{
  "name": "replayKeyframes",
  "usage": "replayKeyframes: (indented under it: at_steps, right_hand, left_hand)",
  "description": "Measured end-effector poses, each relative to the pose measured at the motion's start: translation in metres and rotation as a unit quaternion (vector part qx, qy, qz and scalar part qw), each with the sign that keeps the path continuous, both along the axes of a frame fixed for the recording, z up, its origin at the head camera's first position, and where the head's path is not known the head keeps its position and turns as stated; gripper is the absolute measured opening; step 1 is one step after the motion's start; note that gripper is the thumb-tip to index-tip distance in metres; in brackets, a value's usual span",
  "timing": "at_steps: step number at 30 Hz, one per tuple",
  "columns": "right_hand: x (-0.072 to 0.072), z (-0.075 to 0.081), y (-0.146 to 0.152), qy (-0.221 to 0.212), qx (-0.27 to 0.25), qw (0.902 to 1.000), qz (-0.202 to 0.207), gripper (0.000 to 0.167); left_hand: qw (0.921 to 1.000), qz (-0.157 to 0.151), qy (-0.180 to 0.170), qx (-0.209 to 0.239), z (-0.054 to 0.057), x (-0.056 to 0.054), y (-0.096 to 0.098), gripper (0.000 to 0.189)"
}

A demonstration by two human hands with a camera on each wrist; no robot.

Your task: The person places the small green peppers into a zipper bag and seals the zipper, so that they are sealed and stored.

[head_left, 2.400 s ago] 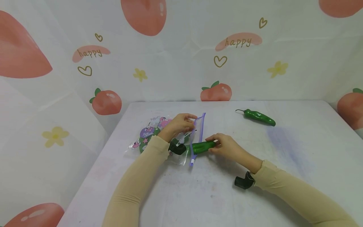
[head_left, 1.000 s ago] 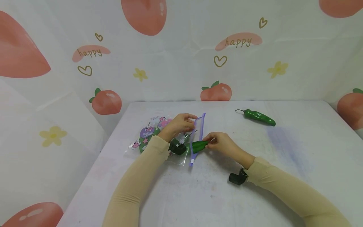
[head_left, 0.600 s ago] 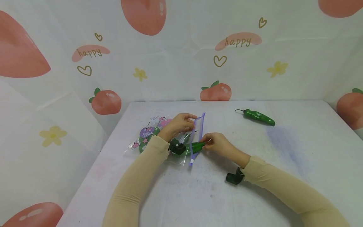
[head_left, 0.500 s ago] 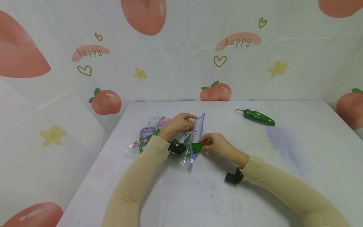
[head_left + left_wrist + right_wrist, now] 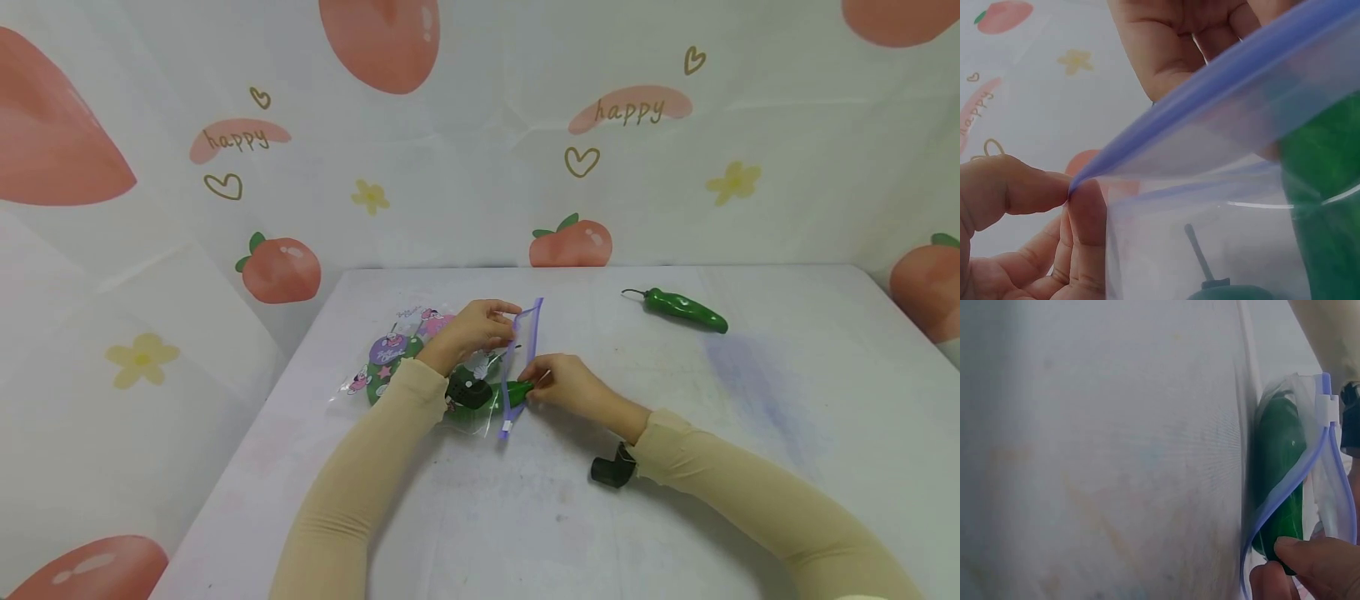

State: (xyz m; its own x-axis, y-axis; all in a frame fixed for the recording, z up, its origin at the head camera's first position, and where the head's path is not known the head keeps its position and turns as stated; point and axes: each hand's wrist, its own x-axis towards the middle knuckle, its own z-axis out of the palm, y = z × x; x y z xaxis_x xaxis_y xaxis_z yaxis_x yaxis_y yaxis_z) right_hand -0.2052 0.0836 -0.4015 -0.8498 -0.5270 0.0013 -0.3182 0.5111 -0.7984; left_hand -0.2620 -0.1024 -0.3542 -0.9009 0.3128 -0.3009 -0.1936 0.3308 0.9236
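Note:
A clear zip bag [image 5: 533, 333] with a purple zip edge and cartoon prints lies on the table, its mouth facing right. My left hand [image 5: 474, 332] pinches the lip of the bag between thumb and finger and holds the mouth apart. With thumb and fingertips, my right hand [image 5: 576, 390] pinches one end of a green pepper [image 5: 517, 392], most of which is inside the bag. In the right wrist view the pepper [image 5: 1280, 447] lies behind the clear film, near the white slider [image 5: 1329, 409]. Another stemmed green item [image 5: 1229, 292] shows inside the bag in the left wrist view.
Another green chili pepper [image 5: 686, 311] with a thin stem lies at the back right of the white table [image 5: 562, 533]. Black wrist cameras sit at both sleeves, the right one [image 5: 613, 469] close over the table. A printed cloth wall stands behind.
My right hand has moved left, pushing the green pepper deeper into the bag, so only its end now shows past the zip edge. The left hand has stayed in place.

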Motion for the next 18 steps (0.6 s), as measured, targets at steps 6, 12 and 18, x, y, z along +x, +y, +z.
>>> replayKeyframes:
  at_steps: [6, 12, 18]
  right_hand:
    - [-0.0015, -0.0019, -0.0025, -0.011, 0.008, 0.9999, -0.004, 0.019]
    - [-0.003, -0.0023, -0.0037, -0.02, 0.023, 0.9995, -0.003, 0.018]
    - [-0.0028, 0.0004, -0.0047, -0.022, 0.026, 0.9994, -0.004, 0.019]
  left_hand:
    - [1.0, 0.0, 0.001, 0.0, 0.0001, -0.0004, 0.0005, 0.049]
    - [1.0, 0.003, 0.001, 0.002, -0.0001, -0.0005, 0.001, 0.049]
    - [1.0, 0.002, 0.003, -0.002, -0.0004, -0.0013, 0.0006, 0.048]
